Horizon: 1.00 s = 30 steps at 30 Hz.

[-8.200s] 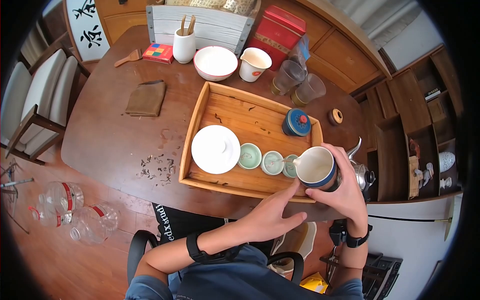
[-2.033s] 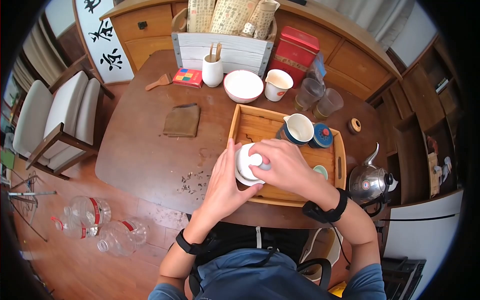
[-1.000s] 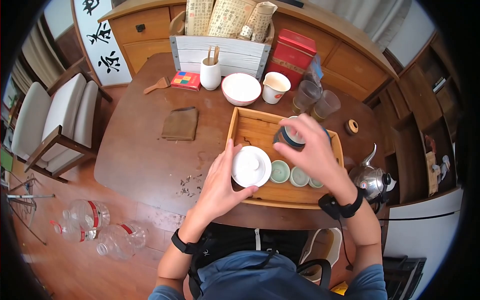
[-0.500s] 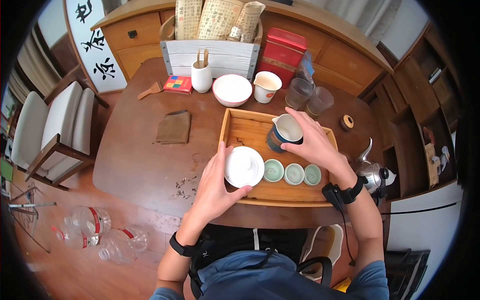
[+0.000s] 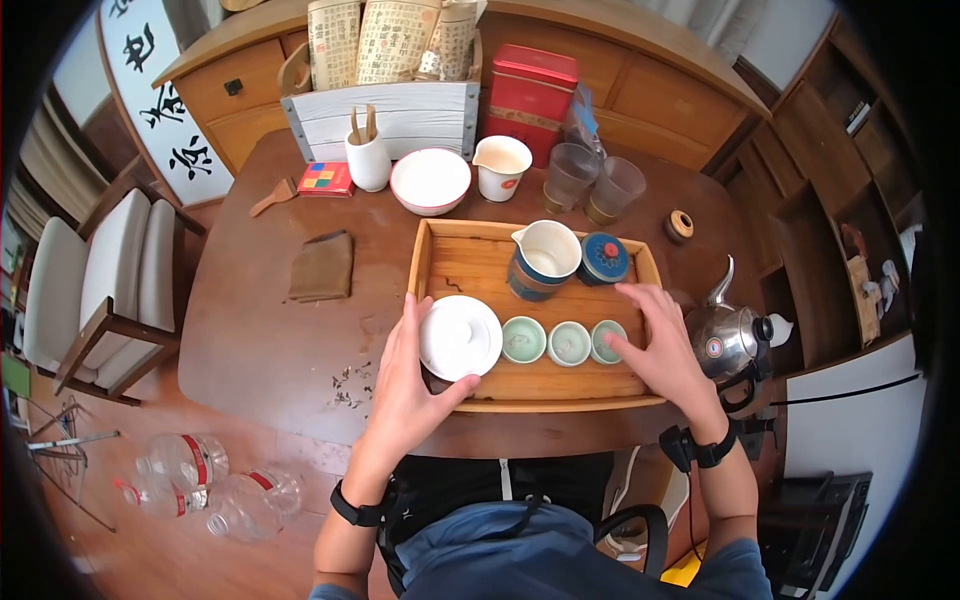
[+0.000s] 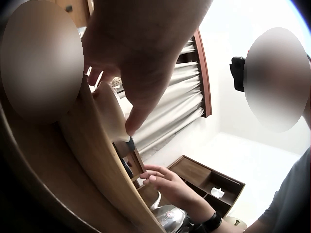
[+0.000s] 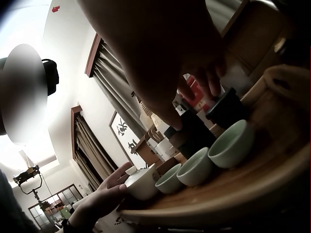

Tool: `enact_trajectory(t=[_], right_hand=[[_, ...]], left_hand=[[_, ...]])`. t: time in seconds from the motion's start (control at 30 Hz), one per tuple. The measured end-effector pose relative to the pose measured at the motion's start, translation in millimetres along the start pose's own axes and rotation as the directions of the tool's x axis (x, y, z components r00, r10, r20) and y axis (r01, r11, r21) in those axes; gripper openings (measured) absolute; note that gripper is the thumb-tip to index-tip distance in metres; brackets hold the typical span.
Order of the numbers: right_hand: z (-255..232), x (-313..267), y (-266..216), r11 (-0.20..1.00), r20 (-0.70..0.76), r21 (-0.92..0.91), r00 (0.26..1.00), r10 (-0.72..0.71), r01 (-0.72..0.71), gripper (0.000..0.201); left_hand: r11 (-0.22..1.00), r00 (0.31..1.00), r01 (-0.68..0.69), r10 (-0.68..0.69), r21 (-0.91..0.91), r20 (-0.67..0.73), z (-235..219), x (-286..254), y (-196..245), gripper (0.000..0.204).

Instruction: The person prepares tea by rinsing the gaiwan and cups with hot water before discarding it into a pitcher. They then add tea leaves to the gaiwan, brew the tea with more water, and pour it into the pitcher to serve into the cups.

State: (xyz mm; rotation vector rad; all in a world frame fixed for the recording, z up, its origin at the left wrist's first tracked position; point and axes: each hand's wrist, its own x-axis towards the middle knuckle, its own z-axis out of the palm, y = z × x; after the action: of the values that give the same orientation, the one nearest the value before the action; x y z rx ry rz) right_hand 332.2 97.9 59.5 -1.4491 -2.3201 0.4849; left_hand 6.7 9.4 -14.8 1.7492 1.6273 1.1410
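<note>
In the head view the left hand (image 5: 405,375) lies along the left side of a white lidded bowl (image 5: 460,337), fingers extended, thumb at its near side. The right hand (image 5: 668,350), fingers spread and empty, is over the right part of the wooden tray (image 5: 530,406), its thumb tip by the rightmost of three pale green cups (image 5: 569,343); contact is unclear. Behind the cups stands a blue-banded pitcher (image 5: 537,272) beside a blue lidded jar (image 5: 606,260). The right wrist view has the left hand (image 7: 99,201) against the bowl (image 7: 143,183).
A steel kettle (image 5: 722,338) stands right of the tray. Behind it are a white bowl (image 5: 430,182), a white pitcher (image 5: 502,168) and two clear cups (image 5: 571,178). A brown cloth (image 5: 322,267) and scattered dark leaves (image 5: 350,385) lie on the left.
The right hand has moved from the blue-banded pitcher toward the rightmost cup. That pitcher now stands free on the tray. The left hand remains beside the white lidded bowl.
</note>
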Motion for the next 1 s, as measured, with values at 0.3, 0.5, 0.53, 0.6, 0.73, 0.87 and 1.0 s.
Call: enact_trajectory(t=[0.3, 0.5, 0.53, 0.6, 0.73, 0.87, 1.0], right_hand=[[19.1, -21.9, 25.2, 0.998, 0.027, -0.063, 0.999, -0.025, 0.027, 0.07], [24.2, -19.1, 33.7, 0.991, 0.052, -0.105, 0.996, -0.078, 0.084, 0.07], [24.7, -18.7, 34.7, 0.991, 0.053, -0.107, 0.996, -0.078, 0.083, 0.069], [24.6, -18.2, 36.0, 0.992, 0.062, -0.101, 0.996, -0.07, 0.076, 0.069], [24.5, -18.0, 37.9, 0.992, 0.059, -0.1, 0.995, -0.077, 0.083, 0.068], [24.5, -18.0, 38.0, 0.992, 0.066, -0.106, 0.996, -0.066, 0.072, 0.068], [25.8, -18.7, 39.3, 0.992, 0.069, -0.108, 0.996, -0.062, 0.069, 0.069]], left_hand=[[0.999, 0.996, 0.035, -0.033, 0.033, -0.079, 12.3, -6.6, 3.2, 0.122], [0.997, 0.995, 0.072, -0.071, 0.006, -0.062, 10.3, -4.6, 3.0, 0.123], [0.997, 0.995, 0.076, -0.077, -0.006, -0.06, 10.2, -4.3, 3.1, 0.123], [0.995, 0.994, 0.094, -0.095, -0.021, -0.054, 9.4, -3.4, 3.6, 0.123], [0.996, 0.996, 0.094, -0.094, 0.001, -0.009, 3.4, -1.3, 6.3, 0.124], [0.991, 0.995, 0.101, -0.099, -0.083, 0.035, 1.4, 0.2, -1.7, 0.123], [0.991, 0.994, 0.104, -0.1, -0.086, 0.049, -1.3, 1.9, -3.0, 0.121]])
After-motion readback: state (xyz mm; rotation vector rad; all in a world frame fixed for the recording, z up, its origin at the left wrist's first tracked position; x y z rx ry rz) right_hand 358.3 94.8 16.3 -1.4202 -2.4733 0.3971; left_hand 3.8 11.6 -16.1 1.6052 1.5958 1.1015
